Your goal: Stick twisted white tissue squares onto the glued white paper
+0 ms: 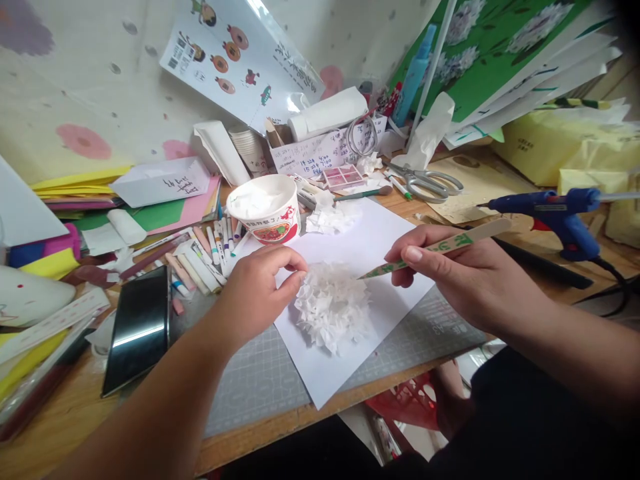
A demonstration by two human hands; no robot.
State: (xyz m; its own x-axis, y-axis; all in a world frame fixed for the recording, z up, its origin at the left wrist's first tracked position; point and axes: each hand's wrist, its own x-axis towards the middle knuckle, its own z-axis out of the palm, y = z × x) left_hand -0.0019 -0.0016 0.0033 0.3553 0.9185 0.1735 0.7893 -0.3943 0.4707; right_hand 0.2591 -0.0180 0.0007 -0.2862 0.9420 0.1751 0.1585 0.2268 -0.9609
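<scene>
A round, ruffled clump of white paper pieces (333,310) lies on a white sheet of paper (320,380). My left hand (263,283) is at its upper left edge, thumb and forefinger pinched together; whatever is between the fingertips is too small to make out. In my right hand (450,267) are slim tweezers (473,235) with a green pattern, held like a pen. Their pointed tip reaches the upper right side of the ruffled clump. Just behind my left hand stands a paper bowl (267,207) with white material in it, and crumpled white paper (333,213) lies beside the bowl.
A grey cutting mat (255,387) lies under the sheet. To the right are a blue glue gun (565,213) and scissors (430,183). Markers (200,263) and a black phone (140,330) lie left. A brush (365,193) and a pink palette (344,177) are behind.
</scene>
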